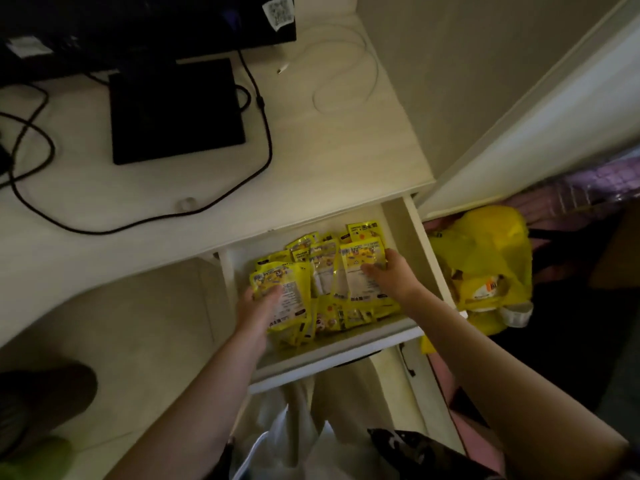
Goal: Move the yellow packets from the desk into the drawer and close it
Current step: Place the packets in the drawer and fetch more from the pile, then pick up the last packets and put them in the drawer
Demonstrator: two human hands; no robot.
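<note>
Packet print [360, 268] too blurred to read

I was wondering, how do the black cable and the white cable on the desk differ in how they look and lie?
The black cable is thicker and sweeps in one long curve across the desk from the black monitor base; the white cable is thin and lies in a loose loop near the desk's back right corner. The white cable's plug end lies free; the black cable's ends are not visible. Both lie flat on the desktop.
</note>
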